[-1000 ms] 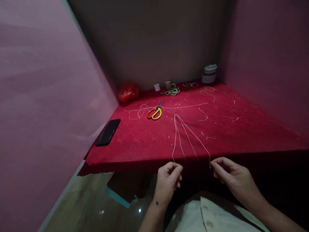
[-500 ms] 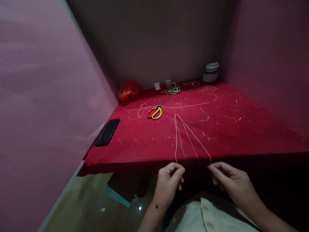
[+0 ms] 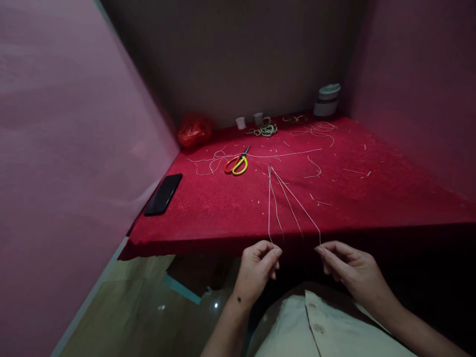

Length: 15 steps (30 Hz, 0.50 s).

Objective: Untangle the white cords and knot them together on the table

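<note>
"Where do your cords [image 3: 269, 203] run?"
"Nearer you than the scissors [image 3: 242, 156], to their right. The left outer strand [image 3: 268, 220] has straightened, leaving less slack."
"And the grip?"
"Your left hand [image 3: 256, 270] pinches it; your right hand [image 3: 351, 265] pinches the right outer strand [image 3: 320, 235]."

Table surface [image 3: 215, 213]: matt cloth. Strands [image 3: 269, 206], near edge: smooth. Phone [image 3: 163, 195], left edge: glossy. Bag [image 3: 194, 132], far left corner: crinkled, shiny plastic.
</note>
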Each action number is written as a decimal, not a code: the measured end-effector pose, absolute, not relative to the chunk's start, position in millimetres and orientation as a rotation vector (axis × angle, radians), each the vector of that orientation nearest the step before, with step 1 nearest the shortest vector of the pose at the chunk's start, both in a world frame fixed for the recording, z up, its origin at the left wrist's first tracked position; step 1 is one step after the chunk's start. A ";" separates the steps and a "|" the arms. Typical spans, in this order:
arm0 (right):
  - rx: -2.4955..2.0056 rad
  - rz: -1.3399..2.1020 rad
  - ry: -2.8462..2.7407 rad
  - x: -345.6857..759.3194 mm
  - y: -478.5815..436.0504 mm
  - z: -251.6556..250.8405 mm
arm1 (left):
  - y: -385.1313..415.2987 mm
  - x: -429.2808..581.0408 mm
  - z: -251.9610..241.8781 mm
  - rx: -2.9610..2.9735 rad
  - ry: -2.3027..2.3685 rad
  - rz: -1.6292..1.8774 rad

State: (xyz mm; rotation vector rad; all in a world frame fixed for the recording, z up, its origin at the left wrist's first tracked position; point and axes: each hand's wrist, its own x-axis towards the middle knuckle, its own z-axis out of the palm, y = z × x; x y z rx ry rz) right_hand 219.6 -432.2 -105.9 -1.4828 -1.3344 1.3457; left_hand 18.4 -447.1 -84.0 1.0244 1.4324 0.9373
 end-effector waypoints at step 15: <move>-1.529 1.315 -1.459 237.3 -431.7 -116.3 | -456.1 -11.5 -50.6 1.292 1.587 0.799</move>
